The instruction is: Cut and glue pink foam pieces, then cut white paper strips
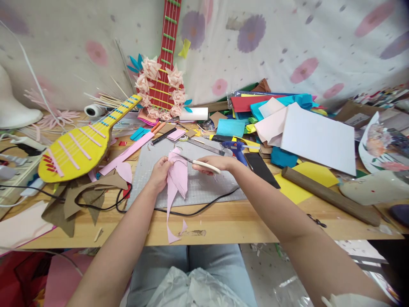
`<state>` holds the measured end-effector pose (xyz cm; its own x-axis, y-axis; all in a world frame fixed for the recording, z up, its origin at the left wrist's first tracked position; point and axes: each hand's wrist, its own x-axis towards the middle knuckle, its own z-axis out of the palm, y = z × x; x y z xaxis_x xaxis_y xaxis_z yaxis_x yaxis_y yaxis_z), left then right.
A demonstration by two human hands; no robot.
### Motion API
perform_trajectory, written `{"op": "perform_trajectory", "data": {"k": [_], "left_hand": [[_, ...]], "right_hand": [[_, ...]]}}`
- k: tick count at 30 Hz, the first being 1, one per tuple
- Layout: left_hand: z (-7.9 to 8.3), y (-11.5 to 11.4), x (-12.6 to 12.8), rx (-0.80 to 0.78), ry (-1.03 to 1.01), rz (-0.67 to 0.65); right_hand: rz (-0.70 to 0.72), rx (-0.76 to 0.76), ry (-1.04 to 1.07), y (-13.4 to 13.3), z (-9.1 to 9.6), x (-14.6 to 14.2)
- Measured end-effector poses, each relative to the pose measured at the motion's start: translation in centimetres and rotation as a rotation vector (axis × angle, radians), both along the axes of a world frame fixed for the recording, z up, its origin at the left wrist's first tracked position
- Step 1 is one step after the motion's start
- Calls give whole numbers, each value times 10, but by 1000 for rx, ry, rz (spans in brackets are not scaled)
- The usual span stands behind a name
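Observation:
In my left hand is a piece of pink crepe paper, pinched near its upper left edge. A narrow strip of it hangs down past the grey cutting mat to the table edge. My right hand is closed around the white handles of a pair of scissors. The blades point left and lie across the upper part of the pink paper. Whether the blade tips are parted is too small to tell. A small pink scrap lies at the table's front edge.
A yellow paper lute lies left; a red paper guitar with pink flowers leans behind. Right of the mat are a blue glue gun, a black phone and a brown tube. A black cable crosses the front.

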<state>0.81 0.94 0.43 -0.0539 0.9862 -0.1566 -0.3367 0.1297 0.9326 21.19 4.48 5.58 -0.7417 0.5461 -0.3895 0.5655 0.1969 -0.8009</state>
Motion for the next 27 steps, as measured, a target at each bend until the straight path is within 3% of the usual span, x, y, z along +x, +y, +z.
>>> {"op": "perform_trajectory", "data": {"k": [9,27], "left_hand": [[-1,4,1,-14,22,-23],[25,10,11,-21,115,-133]], "right_hand": [[-73,54,-38,-2,1,8],[-133,46,-44,0,6,30]]}}
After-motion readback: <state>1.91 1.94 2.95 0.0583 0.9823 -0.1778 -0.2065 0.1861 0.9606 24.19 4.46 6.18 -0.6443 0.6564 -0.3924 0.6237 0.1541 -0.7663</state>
